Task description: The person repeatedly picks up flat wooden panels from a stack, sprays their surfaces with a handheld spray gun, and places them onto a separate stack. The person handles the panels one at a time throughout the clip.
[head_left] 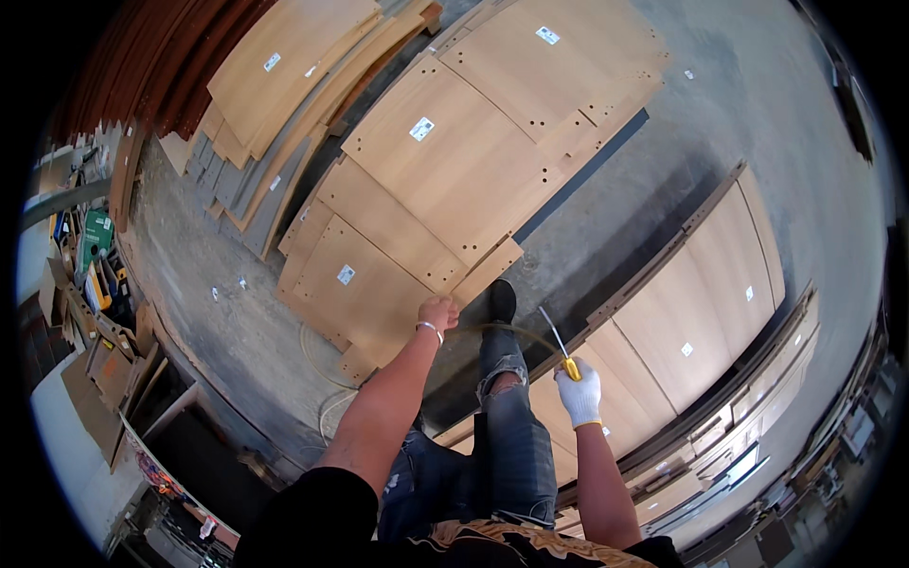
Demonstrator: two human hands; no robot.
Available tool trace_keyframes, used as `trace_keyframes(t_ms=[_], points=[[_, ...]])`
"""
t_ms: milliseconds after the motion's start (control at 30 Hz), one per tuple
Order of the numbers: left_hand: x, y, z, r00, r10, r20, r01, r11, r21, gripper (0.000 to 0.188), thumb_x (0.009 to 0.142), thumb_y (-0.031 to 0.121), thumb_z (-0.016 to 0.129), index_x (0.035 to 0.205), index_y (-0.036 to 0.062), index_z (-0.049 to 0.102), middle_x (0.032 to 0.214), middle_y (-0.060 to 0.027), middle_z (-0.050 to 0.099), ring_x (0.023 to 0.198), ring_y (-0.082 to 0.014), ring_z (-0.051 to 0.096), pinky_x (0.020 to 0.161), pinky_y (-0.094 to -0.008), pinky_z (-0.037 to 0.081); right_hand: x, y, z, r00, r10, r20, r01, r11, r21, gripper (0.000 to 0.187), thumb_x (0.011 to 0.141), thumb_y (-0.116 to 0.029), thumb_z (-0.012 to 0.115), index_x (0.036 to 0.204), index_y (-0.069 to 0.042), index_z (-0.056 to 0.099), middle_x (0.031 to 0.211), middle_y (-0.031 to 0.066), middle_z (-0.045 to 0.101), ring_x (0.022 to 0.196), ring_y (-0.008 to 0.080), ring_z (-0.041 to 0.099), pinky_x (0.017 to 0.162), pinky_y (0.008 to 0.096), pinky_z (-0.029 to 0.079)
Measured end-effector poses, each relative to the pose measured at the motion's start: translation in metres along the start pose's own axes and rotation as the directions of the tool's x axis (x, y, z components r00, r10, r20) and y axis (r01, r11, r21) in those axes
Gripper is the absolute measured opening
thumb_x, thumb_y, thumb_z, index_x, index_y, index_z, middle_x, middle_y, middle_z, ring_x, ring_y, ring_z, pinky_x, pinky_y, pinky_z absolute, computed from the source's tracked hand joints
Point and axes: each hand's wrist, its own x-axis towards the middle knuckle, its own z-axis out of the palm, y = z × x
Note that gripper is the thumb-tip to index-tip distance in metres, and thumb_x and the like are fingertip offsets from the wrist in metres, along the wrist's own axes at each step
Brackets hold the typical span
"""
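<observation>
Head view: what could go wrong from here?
The yellow-handled tool in the gloved right hand has its shaft exposed and could jab something. The left hand is ungloved, so the wood panel near it might scrape it. The cord looping on the floor might snag a shoe.

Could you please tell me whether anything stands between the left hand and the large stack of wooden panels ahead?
Nothing visible: the left hand overlaps the near edge of the stack in this view; contact is unclear.
</observation>
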Motion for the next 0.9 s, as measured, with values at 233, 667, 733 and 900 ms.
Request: trace_keyframes(t_ms=[233, 667, 733, 900], points=[[0.134, 0.056, 0.082, 0.906, -0.203, -0.372, 0.009, 0.886, -0.464, 0.043, 0.085, 0.042, 0.074, 0.091, 0.0017, 0.061, 0.072, -0.0056, 0.055, 0.055, -0.0205, 0.051, 0.051, -0.0338, 0.048, 0.035, 0.011, 0.009, 0.953, -0.128, 0.275, 0.195, 0.953, -0.231, 0.008, 0.078, -0.015, 0.066, 0.083, -0.009, 0.069, 0.080, 0.0133, 0.069, 0.078, 0.0299, 0.069, 0.071, 0.0371, 0.053], [0.065, 0.073, 0.031, 0.988, 0.154, 0.001, -0.148, 0.956, -0.251, 0.037, 0.090, 0.037, 0.069, 0.112, 0.0084, 0.058, 0.098, -0.0020, 0.063, 0.076, -0.0111, 0.057, 0.065, -0.0296, 0.046, 0.066, 0.002, 0.023, 0.950, -0.089, 0.298, 0.141, 0.977, -0.159, 0.023, 0.079, -0.027, 0.067, 0.093, -0.009, 0.068, 0.086, 0.0200, 0.068, 0.086, 0.0395, 0.065, 0.075, 0.0442, 0.052], [0.051, 0.071, 0.007, 0.967, 0.256, -0.017, -0.241, 0.885, -0.398, 0.032, 0.092, 0.030, 0.068, 0.112, 0.0067, 0.058, 0.100, -0.0027, 0.063, 0.079, -0.0130, 0.058, 0.070, -0.0302, 0.047, 0.058, 0.001, 0.028, 0.949, -0.087, 0.302, 0.149, 0.971, -0.188, 0.023, 0.079, -0.027, 0.067, 0.093, -0.009, 0.068, 0.087, 0.0199, 0.068, 0.086, 0.0395, 0.065, 0.075, 0.0445, 0.052], [-0.001, 0.048, -0.076, 0.882, 0.450, -0.143, -0.465, 0.776, -0.425, 0.030, 0.091, 0.016, 0.067, 0.116, 0.0034, 0.057, 0.105, -0.0042, 0.065, 0.088, -0.0170, 0.061, 0.081, -0.0329, 0.050, 0.025, -0.018, 0.042, 0.944, -0.157, 0.290, 0.236, 0.936, -0.261, 0.023, 0.078, -0.026, 0.067, 0.094, -0.008, 0.068, 0.088, 0.0194, 0.068, 0.086, 0.0390, 0.066, 0.076, 0.0448, 0.052]])
